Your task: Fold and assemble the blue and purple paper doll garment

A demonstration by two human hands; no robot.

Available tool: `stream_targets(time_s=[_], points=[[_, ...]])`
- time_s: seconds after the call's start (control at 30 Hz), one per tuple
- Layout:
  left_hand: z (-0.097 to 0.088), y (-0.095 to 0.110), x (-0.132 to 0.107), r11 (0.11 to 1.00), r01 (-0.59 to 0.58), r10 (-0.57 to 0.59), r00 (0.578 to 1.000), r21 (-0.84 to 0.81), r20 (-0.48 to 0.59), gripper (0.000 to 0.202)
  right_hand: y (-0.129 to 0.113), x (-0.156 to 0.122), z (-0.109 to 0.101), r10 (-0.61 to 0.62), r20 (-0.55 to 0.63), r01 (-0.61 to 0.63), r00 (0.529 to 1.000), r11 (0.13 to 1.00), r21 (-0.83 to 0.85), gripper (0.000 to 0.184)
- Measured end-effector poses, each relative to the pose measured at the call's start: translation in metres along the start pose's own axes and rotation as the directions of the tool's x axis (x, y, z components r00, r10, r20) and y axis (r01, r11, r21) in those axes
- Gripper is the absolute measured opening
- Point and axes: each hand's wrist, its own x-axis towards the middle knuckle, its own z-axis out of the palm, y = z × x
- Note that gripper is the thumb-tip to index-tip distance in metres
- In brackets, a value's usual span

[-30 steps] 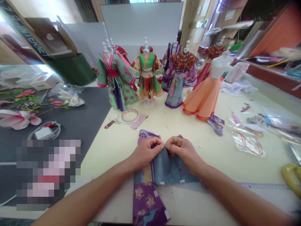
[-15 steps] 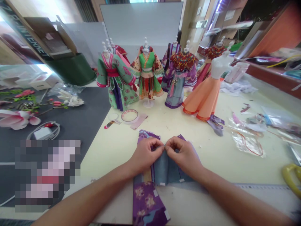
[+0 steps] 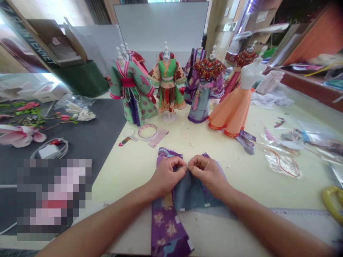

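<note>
Close together over the table, my left hand (image 3: 171, 175) and my right hand (image 3: 207, 173) each pinch the upper edge of a blue-grey piece of fabric (image 3: 184, 194). The fabric hangs down between them in a soft fold, with small white tabs along its lower edge. Beneath and left of it lies a purple flowered fabric piece (image 3: 168, 228), also bearing white tabs. A patterned purple end (image 3: 164, 152) shows beyond my left hand. The exact spot where the fingertips meet the cloth is partly hidden.
Doll-size dress forms in costumes stand behind, among them a green robe (image 3: 134, 92) and an orange skirt (image 3: 232, 110). A tape roll (image 3: 147, 131) lies ahead. Yellow-handled scissors (image 3: 332, 203) and a ruler (image 3: 297, 213) are at right. Artificial flowers (image 3: 23, 134) cover the dark mat (image 3: 99, 142).
The blue-grey fabric between my hands has shifted slightly left at its lower edge and its fold has loosened. Both hands stay nearly in place.
</note>
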Motion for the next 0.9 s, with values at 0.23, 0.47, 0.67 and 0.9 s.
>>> stream_targets(time_s=[0.23, 0.47, 0.67, 0.9], points=[[-0.0007, -0.0027, 0.0013, 0.986, 0.074, -0.065, 0.996, -0.151, 0.062, 0.012, 0.0000, 0.0012, -0.0004, 0.102, 0.041, -0.108, 0.994, 0.978, 0.178, 0.004], [-0.0011, -0.0051, 0.0025, 0.963, 0.111, -0.092, 0.992, -0.247, 0.086, 0.014, 0.0008, 0.0018, -0.0019, 0.148, 0.083, -0.165, 0.985, 0.952, 0.258, 0.003], [-0.0035, -0.0027, 0.0022, 0.948, 0.128, -0.105, 0.990, -0.293, 0.093, 0.014, 0.0039, 0.0023, -0.0035, 0.135, 0.113, -0.162, 0.984, 0.946, 0.280, 0.005], [-0.0040, -0.0025, 0.0021, 0.940, 0.134, -0.103, 0.988, -0.313, 0.112, 0.016, 0.0038, 0.0023, -0.0043, 0.129, 0.080, -0.145, 0.988, 0.961, 0.235, 0.008]])
